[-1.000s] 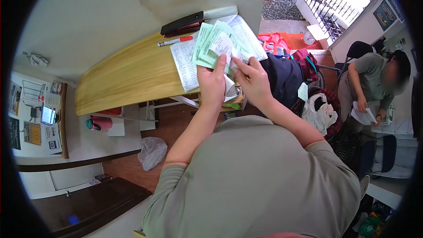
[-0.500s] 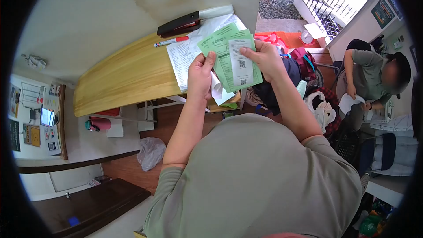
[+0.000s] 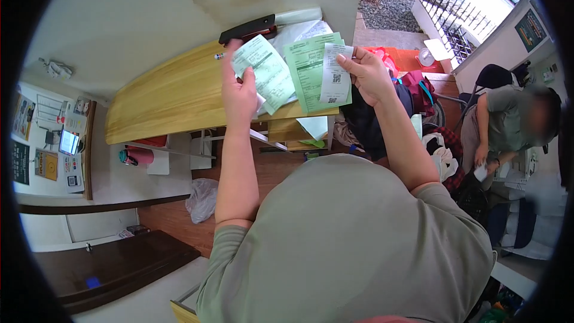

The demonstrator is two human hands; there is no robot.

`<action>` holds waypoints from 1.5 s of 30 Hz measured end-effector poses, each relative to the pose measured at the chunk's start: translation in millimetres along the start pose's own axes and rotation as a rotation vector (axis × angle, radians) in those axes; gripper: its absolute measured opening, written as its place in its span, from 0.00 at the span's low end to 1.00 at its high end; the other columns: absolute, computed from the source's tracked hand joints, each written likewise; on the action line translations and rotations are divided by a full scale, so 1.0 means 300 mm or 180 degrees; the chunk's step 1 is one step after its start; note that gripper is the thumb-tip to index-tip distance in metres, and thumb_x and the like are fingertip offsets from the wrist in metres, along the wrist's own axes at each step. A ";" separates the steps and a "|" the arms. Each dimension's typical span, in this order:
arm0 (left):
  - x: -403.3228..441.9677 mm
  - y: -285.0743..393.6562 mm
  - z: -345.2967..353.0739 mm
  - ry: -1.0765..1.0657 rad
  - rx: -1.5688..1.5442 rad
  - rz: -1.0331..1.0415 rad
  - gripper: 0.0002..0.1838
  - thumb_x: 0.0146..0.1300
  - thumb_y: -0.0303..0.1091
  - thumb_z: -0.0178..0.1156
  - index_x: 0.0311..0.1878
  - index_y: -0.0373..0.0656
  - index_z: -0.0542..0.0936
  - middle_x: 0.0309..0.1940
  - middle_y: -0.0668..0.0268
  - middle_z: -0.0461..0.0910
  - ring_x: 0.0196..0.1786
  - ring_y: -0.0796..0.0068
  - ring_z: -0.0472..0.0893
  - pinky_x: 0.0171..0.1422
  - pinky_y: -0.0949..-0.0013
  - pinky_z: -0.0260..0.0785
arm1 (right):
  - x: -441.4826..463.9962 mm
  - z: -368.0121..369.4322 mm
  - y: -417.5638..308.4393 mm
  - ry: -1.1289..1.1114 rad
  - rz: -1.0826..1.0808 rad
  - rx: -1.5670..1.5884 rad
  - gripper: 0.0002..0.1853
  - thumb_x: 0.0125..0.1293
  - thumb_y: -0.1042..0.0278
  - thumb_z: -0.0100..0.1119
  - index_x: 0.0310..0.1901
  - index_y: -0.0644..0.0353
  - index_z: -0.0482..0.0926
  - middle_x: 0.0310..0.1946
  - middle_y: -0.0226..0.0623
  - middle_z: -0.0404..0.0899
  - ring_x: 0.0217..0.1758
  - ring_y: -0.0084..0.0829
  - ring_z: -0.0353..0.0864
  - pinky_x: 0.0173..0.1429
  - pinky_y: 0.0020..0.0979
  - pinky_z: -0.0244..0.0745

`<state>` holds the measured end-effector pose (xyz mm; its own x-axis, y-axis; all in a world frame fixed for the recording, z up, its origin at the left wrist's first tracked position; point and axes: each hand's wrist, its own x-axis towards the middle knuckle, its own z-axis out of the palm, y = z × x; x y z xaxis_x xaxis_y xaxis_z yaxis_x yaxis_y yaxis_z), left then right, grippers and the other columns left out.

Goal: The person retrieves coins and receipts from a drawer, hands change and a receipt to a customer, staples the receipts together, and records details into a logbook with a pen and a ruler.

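My left hand (image 3: 240, 98) is closed on a pale green printed form (image 3: 267, 75), its thumb on the near side, with a bit of white paper showing by the palm. In my right hand (image 3: 372, 78) are darker green forms (image 3: 304, 75), pinched together with a narrow white slip (image 3: 336, 78) that bears QR codes. Both sets of paper are held up over the wooden tabletop (image 3: 173, 96), a small gap between them. Behind the left-hand form lies a black stapler (image 3: 248, 29), and the end of a marker (image 3: 219, 56) shows beside it.
Bags and clothes (image 3: 412, 93) are heaped to the right of the table. A person (image 3: 508, 119) sits beyond them. Below on the left are a pink bottle (image 3: 139, 155), a clear plastic bag (image 3: 202, 200) on the floor and a dark cabinet (image 3: 119, 269).
The fanned green forms have parted: my left hand has moved left and up with one pale form, while the others and the white slip stay in my right hand. The seated person's hands have lowered.
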<state>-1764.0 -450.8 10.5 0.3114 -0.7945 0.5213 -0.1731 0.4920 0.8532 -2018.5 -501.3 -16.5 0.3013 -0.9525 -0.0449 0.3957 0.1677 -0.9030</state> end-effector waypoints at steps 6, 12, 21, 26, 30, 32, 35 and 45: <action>-0.045 0.036 -0.009 -0.0768 -0.0333 -0.1561 0.17 0.68 0.37 0.65 0.53 0.36 0.82 0.49 0.64 0.81 0.51 0.74 0.79 0.56 0.72 0.71 | 0.012 0.098 -0.040 -0.0379 0.0130 -0.0155 0.13 0.66 0.69 0.67 0.47 0.67 0.78 0.38 0.39 0.85 0.39 0.24 0.83 0.43 0.25 0.78; -0.097 0.082 0.010 -0.0359 -0.0806 -0.1850 0.14 0.65 0.30 0.67 0.51 0.34 0.82 0.47 0.61 0.85 0.47 0.74 0.83 0.53 0.68 0.76 | 0.047 0.126 -0.008 -0.0917 0.0047 -0.0723 0.10 0.64 0.72 0.68 0.43 0.69 0.80 0.37 0.36 0.85 0.39 0.20 0.82 0.45 0.23 0.77; -0.100 0.114 -0.092 -0.0202 -0.1044 -0.1943 0.16 0.60 0.28 0.71 0.50 0.34 0.82 0.45 0.61 0.85 0.46 0.74 0.84 0.53 0.68 0.76 | 0.071 0.253 -0.008 -0.1106 -0.0058 -0.0842 0.11 0.64 0.77 0.66 0.47 0.69 0.78 0.41 0.39 0.85 0.43 0.23 0.83 0.51 0.24 0.77; -0.069 0.107 -0.148 -0.0114 -0.1127 -0.1764 0.16 0.60 0.29 0.71 0.50 0.34 0.82 0.44 0.61 0.85 0.45 0.74 0.84 0.52 0.68 0.77 | 0.086 0.370 0.037 -0.0742 -0.0321 -0.0447 0.12 0.63 0.73 0.70 0.44 0.69 0.80 0.36 0.36 0.85 0.39 0.20 0.82 0.46 0.23 0.77; -0.023 0.101 -0.233 -0.0140 -0.1263 -0.1786 0.16 0.60 0.28 0.71 0.50 0.34 0.82 0.44 0.61 0.85 0.44 0.74 0.84 0.52 0.68 0.77 | 0.110 0.466 0.059 -0.0625 -0.0372 -0.0630 0.10 0.62 0.75 0.69 0.43 0.67 0.79 0.36 0.35 0.84 0.39 0.20 0.81 0.47 0.22 0.77; -0.001 0.085 -0.266 -0.0185 -0.1177 -0.1694 0.15 0.60 0.28 0.71 0.50 0.34 0.82 0.44 0.61 0.85 0.44 0.75 0.84 0.52 0.68 0.77 | 0.128 0.510 0.071 -0.0575 -0.0397 -0.0740 0.10 0.62 0.75 0.69 0.42 0.67 0.79 0.36 0.34 0.84 0.39 0.19 0.81 0.47 0.22 0.76; 0.018 0.064 -0.306 -0.0242 -0.1155 -0.1647 0.15 0.60 0.27 0.70 0.50 0.34 0.82 0.44 0.61 0.85 0.44 0.75 0.84 0.51 0.69 0.77 | 0.140 0.561 0.090 -0.0507 -0.0377 -0.0854 0.09 0.62 0.74 0.70 0.40 0.66 0.79 0.35 0.33 0.83 0.38 0.18 0.80 0.46 0.22 0.76; 0.088 -0.013 -0.481 -0.0090 -0.0754 -0.1854 0.13 0.60 0.24 0.69 0.47 0.31 0.82 0.41 0.59 0.86 0.40 0.72 0.85 0.47 0.68 0.79 | 0.445 0.593 -0.016 -0.0092 -0.1904 -0.3902 0.20 0.66 0.57 0.64 0.51 0.64 0.80 0.43 0.44 0.85 0.42 0.39 0.85 0.51 0.35 0.77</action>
<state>-1620.3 -422.2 18.6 0.2667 -0.9634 -0.0251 0.2301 0.0384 0.9724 -1825.9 -584.1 58.0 0.3811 -0.7910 0.4786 -0.5415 -0.6105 -0.5779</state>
